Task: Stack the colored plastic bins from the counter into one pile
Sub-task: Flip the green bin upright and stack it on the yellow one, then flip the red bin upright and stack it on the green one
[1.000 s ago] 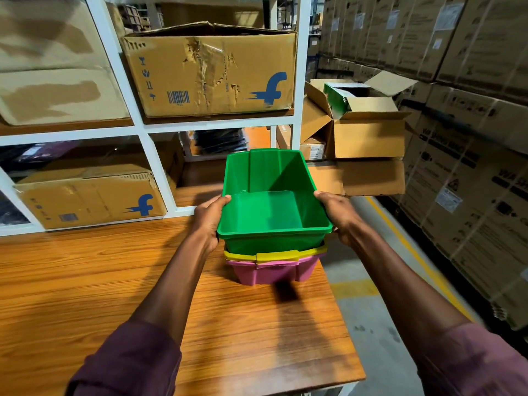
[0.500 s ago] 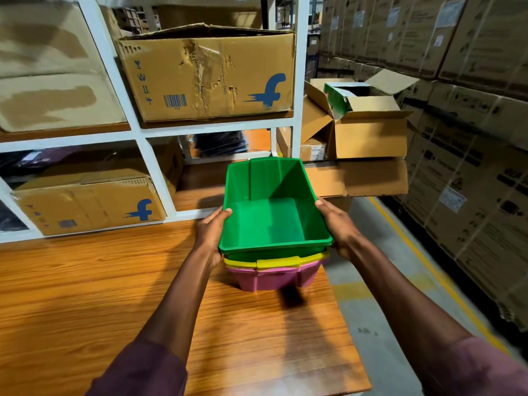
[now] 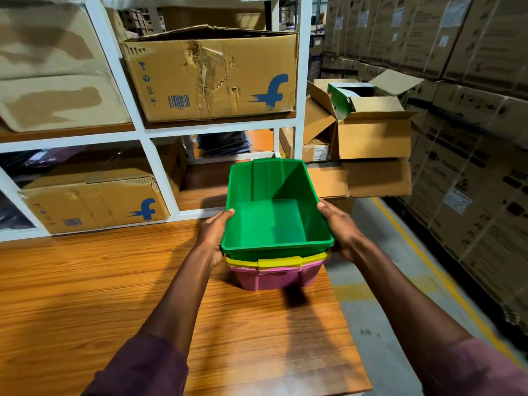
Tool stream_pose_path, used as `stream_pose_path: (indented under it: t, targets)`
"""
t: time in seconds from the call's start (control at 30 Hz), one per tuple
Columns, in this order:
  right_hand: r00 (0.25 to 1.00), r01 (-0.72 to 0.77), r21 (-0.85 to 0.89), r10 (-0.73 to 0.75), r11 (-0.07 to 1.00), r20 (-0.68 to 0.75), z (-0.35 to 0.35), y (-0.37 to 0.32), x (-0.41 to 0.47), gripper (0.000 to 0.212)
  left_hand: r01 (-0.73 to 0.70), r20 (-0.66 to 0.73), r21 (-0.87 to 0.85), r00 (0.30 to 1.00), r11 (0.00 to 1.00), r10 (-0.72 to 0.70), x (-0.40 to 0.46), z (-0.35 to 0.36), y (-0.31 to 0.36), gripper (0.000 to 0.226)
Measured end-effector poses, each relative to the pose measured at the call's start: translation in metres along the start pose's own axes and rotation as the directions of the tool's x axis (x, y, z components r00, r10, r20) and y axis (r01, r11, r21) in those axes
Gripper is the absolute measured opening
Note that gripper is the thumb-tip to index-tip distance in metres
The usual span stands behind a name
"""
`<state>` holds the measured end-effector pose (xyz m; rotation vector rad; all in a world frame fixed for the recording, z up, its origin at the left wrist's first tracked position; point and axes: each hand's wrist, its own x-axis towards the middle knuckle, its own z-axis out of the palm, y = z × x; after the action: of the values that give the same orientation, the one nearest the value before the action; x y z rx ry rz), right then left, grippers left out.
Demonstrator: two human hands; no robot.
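A green bin, gripped at its side rims by the left hand and right hand, is seated in yellow and pink bins at the wooden counter's right edge, so stacking appears nearly finished.

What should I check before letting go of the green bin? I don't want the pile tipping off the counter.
1. Left hand grips green bin: ok.
2. Right hand grips its other side: ok.
3. Green bin nested in yellow bin: ok, near rim slightly raised.
4. Yellow bin seated in pink bin: ok.
5. Pile fully on wooden counter: cannot tell; it sits near the right edge.
6. Green bin empty: ok.
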<state>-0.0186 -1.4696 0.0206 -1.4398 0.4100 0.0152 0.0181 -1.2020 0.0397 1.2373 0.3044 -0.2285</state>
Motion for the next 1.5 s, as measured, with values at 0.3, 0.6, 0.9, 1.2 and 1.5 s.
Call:
stream_pose_path:
  t: [0.3, 0.6, 0.9, 1.2, 1.5]
  targets:
    - [1.0, -0.013, -0.008, 0.013, 1.0, -0.005, 0.002, -0.008, -0.014, 0.038, 0.008, 0.004, 0.024, 1.0, 1.0, -0.008, -0.009, 0.001, 0.004, 0.021]
    - [0.962, 0.254, -0.257, -0.27, 0.932, -0.029, -0.001, -0.018, -0.027, 0.055, -0.078, -0.049, 0.004, 0.996, 0.997, 0.078, -0.021, 0.004, 0.003, 0.033]
    - [0.765, 0.557, -0.649, -0.624, 0.519, 0.158, 0.027, -0.028, -0.105, 0.068, -0.271, -0.109, 0.13, 0.952, 0.954, 0.285, -0.084, -0.026, -0.018, 0.058]
    - [0.637, 0.77, -0.453, -0.577, 0.448, 0.512, 0.13, 0.025, -0.196, 0.057, -0.381, -0.312, 0.343, 0.816, 0.858, 0.487, -0.197, -0.153, -0.048, 0.056]
    - [0.483, 0.818, -0.331, -0.251, 0.47, 0.839, 0.263, 0.15, -0.298, 0.075, -0.167, -0.538, 0.542, 0.684, 0.824, 0.493, -0.37, -0.335, -0.111, 0.076]
